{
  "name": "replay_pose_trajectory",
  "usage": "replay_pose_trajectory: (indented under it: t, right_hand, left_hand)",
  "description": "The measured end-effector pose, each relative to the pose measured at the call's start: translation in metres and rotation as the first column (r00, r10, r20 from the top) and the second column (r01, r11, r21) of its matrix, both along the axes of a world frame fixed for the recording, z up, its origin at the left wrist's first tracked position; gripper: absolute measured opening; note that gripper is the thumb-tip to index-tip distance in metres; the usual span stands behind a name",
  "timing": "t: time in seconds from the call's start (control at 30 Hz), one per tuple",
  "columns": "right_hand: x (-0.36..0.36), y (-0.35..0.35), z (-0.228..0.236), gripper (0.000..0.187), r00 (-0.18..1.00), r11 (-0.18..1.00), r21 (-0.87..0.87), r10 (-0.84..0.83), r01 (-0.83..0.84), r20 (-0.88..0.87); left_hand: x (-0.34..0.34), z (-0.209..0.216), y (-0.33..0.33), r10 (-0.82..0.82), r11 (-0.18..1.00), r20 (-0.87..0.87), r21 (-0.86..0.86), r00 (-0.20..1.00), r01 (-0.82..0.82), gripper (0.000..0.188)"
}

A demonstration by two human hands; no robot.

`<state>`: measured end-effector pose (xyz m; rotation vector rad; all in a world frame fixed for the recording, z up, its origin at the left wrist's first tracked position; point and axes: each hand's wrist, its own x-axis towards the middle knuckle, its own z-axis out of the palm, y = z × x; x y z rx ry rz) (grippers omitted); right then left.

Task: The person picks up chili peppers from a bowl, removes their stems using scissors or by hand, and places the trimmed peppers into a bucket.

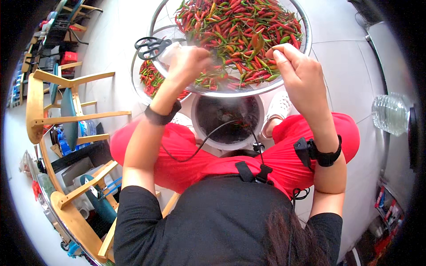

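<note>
A large round mesh basket (306, 26) with a metal rim holds a heap of red, green and orange chili peppers (235, 31) in front of me. My left hand (188, 64) is over the basket's left part, its fingers smeared by motion. Beside it, black-handled scissors (151, 48) lie at the left rim, next to a crumpled whitish piece (170, 53). Over the right side of the heap, my right hand (297, 66) has thumb and forefinger pinched together. What sits between those fingertips, if anything, is too small to make out.
Below the large basket's left side, a second basket (134, 84) holds more chili peppers. A light bucket (262, 106) with dark contents stands between my feet. Wooden chairs (80, 119) are at the left; a clear plastic bottle (388, 114) is at the right.
</note>
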<state>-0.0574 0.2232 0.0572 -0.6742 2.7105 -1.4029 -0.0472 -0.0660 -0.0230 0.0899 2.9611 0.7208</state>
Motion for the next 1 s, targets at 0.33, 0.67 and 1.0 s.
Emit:
replay_pose_trajectory:
  t: [0.33,0.67,1.0]
  right_hand:
    - [0.016,-0.018,-0.004,0.019,0.991,0.991,0.024,0.127,-0.128,0.029]
    - [0.019,-0.026,-0.003,0.018,0.985,0.985,0.023,0.169,-0.17,0.043]
    - [0.021,-0.022,0.003,0.019,0.985,0.989,-0.021,0.15,-0.149,0.081]
  left_hand:
    - [0.025,0.045,0.017,0.125,0.514,0.268,0.806,0.955,-0.294,0.032]
    - [0.034,0.05,0.015,0.072,0.653,0.142,0.741,0.987,-0.154,0.033]
    - [0.036,0.055,0.023,0.161,0.656,0.17,0.718,0.972,-0.234,0.031]
